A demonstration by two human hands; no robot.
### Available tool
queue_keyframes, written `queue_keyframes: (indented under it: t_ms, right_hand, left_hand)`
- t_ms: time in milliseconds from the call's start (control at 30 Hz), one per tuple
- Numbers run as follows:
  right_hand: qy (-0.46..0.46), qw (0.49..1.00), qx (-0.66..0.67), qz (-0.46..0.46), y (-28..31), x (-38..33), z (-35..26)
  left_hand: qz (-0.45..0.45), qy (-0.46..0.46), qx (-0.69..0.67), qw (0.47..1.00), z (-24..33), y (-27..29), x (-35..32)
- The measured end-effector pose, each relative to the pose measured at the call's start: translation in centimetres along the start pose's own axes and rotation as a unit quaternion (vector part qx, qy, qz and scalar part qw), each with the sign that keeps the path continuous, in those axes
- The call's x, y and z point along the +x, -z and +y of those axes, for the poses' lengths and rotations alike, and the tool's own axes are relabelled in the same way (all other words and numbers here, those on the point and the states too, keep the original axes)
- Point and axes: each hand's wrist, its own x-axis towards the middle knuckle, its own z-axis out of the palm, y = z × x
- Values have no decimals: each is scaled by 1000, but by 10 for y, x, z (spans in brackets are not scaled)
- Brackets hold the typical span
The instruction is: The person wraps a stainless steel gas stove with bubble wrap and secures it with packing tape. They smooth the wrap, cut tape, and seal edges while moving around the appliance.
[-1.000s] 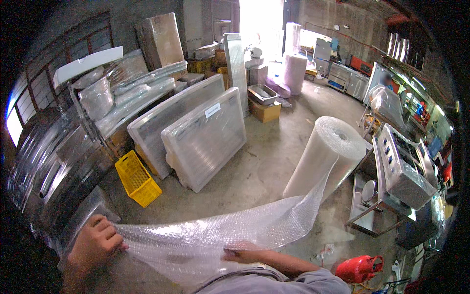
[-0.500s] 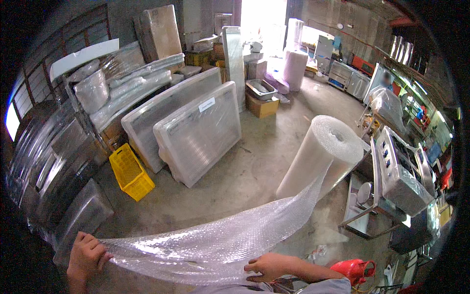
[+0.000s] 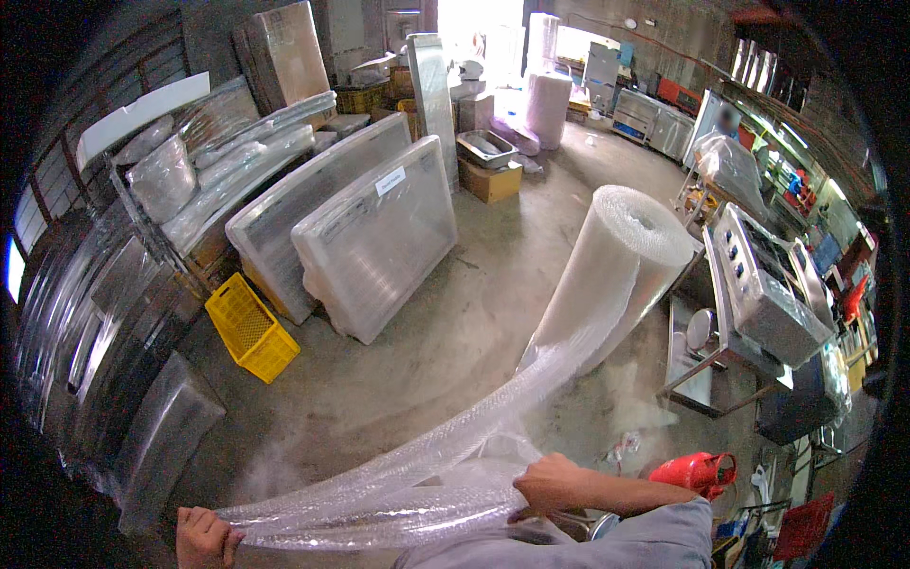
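A tall roll of bubble wrap [image 3: 592,275] stands on the concrete floor ahead and to the right. From it a long loose sheet of bubble wrap [image 3: 445,431] sweeps down to the lower left, folded and bunched in front of me. My left hand [image 3: 204,539] is closed in a fist around the sheet's gathered far-left end. Near the middle bottom, my right hand [image 3: 552,486] has its fingers curled down onto the sheet's nearer edge, gripping it; the fingertips are partly hidden. Between the two hands the film is stretched, shiny and creased.
Large wrapped panels [image 3: 379,247] lean at the left behind a yellow crate [image 3: 251,332]. A red gas cylinder [image 3: 692,471] lies close to my right forearm. On the right, a wrapped stove [image 3: 768,284] sits on a metal stand. Someone [image 3: 728,121] is at the back right.
The sheet has narrowed and folded together. My left hand has moved lower and slightly right; my right hand has shifted up and right, its fingers closing on the film. The view has tilted down.
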Motion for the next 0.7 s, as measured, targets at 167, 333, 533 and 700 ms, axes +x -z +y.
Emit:
queue_keyframes:
  t_ms: [167,333,533,700]
  right_hand:
    - [54,989,-41,-130,-34,1,-35]
    - [-88,982,29,-167,-98,-1,-35]
    - [-6,980,-55,-190,-153,-22,-40]
    - [-27,955,158,-248,-163,-22,-54]
  left_hand:
    - [73,-64,39,995,-78,-50,-24]
    - [72,-93,27,993,-101,-70,-13]
    - [51,-107,-2,993,-119,-77,-27]
    - [52,-51,-14,997,-152,-78,-42]
